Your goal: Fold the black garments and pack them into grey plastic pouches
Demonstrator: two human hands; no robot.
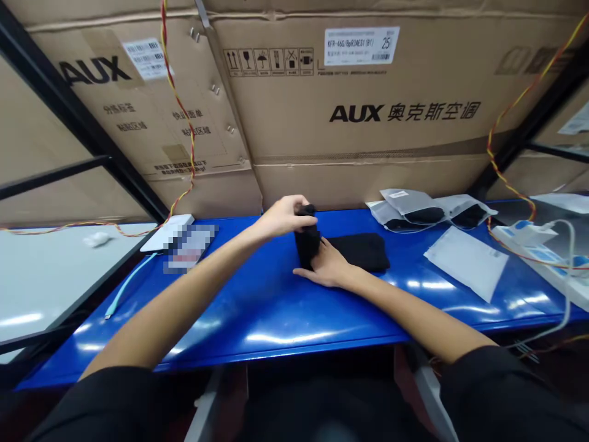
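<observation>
My left hand (288, 215) pinches the top of a soft-looking black folded fabric piece (306, 245), holding it upright off the blue tabletop. My right hand (329, 265) is low against the same piece, its thumb stretched to the left and the fabric between thumb and fingers. Flat on the table just behind and right of that hand lies a second black fabric piece (363, 252). Whether the two pieces are joined is hidden by my right hand.
Clear bags with black items (426, 212) and a white packet (467, 263) lie right, near a power strip (543, 245) with cables. A white box (168, 232), a plastic packet (197, 245) and a light-blue cable (129, 285) are left. Cardboard boxes (368, 147) stand behind the blue table (257, 307).
</observation>
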